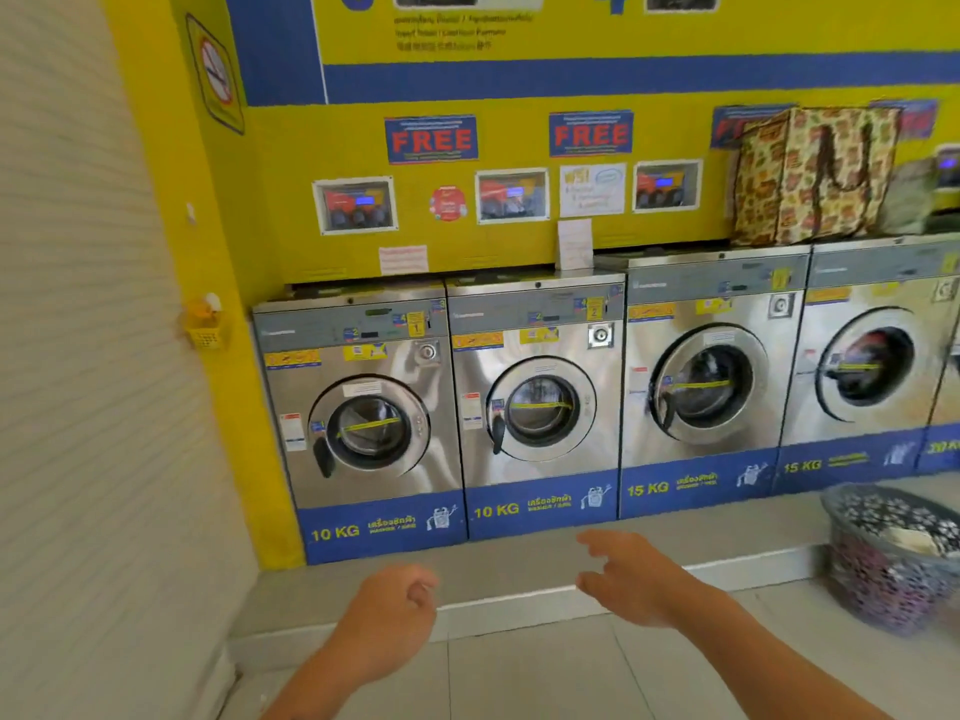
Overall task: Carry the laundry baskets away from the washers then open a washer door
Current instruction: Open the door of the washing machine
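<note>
Several steel front-load washers line a yellow wall. The leftmost 10 KG washer (363,407) and the second 10 KG washer (540,397) have their round doors closed, each with a black handle on the left of the door. A grey lattice laundry basket (883,558) full of patterned cloth stands on the floor at the far right. My left hand (395,610) hangs loosely curled and holds nothing, below the first washer. My right hand (628,574) reaches forward with fingers apart, empty, in front of the second washer's blue base.
A raised grey step (519,579) runs along the foot of the washers. A white ribbed wall (93,356) closes the left side. A patterned tote bag (815,174) sits on top of the third washer. Pale floor tiles (519,678) lie under my arms.
</note>
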`<state>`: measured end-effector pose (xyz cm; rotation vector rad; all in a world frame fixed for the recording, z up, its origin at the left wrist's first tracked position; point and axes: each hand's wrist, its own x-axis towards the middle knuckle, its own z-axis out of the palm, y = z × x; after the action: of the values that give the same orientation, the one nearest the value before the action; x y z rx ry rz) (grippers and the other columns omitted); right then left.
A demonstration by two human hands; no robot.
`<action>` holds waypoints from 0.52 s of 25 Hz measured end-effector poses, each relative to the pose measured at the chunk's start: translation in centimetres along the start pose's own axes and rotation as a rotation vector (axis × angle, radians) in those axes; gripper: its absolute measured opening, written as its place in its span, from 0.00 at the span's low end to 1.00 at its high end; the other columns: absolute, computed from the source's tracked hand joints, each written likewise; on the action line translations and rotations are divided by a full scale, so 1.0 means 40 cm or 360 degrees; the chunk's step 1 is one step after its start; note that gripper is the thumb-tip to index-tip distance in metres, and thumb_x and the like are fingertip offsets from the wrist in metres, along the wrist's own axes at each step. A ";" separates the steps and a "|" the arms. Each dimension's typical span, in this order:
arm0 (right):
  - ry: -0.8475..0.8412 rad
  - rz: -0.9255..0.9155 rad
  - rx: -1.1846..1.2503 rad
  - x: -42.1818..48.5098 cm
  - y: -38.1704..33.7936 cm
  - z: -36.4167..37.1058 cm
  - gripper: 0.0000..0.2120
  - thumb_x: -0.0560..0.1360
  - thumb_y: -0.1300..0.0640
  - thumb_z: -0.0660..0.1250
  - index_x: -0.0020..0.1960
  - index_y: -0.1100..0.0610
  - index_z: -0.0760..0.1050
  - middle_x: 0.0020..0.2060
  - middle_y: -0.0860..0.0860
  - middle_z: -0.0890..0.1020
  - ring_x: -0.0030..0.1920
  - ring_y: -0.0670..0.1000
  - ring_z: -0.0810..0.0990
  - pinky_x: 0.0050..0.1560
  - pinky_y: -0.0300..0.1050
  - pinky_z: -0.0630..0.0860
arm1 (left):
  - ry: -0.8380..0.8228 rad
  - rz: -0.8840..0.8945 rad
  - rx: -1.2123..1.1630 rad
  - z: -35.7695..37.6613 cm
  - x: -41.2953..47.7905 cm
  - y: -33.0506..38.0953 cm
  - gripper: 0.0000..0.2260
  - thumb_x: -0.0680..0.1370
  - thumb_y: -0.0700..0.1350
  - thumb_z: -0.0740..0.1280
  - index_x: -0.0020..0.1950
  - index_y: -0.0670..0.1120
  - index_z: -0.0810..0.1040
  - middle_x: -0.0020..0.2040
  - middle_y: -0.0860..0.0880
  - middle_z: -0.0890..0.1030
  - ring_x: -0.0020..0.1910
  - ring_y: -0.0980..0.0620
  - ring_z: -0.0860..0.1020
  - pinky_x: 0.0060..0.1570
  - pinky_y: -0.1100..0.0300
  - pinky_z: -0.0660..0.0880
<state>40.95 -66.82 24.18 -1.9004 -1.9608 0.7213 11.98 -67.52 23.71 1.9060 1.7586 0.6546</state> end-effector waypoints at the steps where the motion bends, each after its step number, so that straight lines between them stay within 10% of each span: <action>1: 0.0010 0.0027 0.0021 0.061 0.031 -0.025 0.30 0.76 0.47 0.64 0.76 0.51 0.61 0.73 0.51 0.69 0.69 0.52 0.71 0.68 0.47 0.69 | -0.0036 0.0034 -0.0012 0.022 0.069 0.022 0.09 0.78 0.46 0.62 0.48 0.61 0.75 0.49 0.56 0.78 0.47 0.59 0.76 0.46 0.72 0.67; 8: 0.0040 0.0011 0.0011 0.520 0.165 -0.247 0.28 0.78 0.49 0.64 0.75 0.53 0.62 0.72 0.52 0.69 0.66 0.52 0.72 0.62 0.43 0.69 | 0.0025 0.0001 -0.0144 0.122 0.524 0.152 0.09 0.79 0.47 0.63 0.50 0.62 0.76 0.50 0.60 0.77 0.47 0.63 0.76 0.42 0.73 0.68; 13: -0.0009 -0.0047 0.0168 0.847 0.213 -0.353 0.27 0.78 0.52 0.66 0.75 0.52 0.63 0.69 0.53 0.71 0.47 0.47 0.76 0.31 0.29 0.71 | 0.0056 -0.0086 -0.0239 0.137 0.824 0.179 0.09 0.79 0.47 0.64 0.49 0.63 0.75 0.51 0.57 0.80 0.47 0.60 0.79 0.41 0.69 0.74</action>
<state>53.54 -31.43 27.06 -1.8061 -1.9108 0.8058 23.24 -35.26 25.05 1.7504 1.7246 0.7820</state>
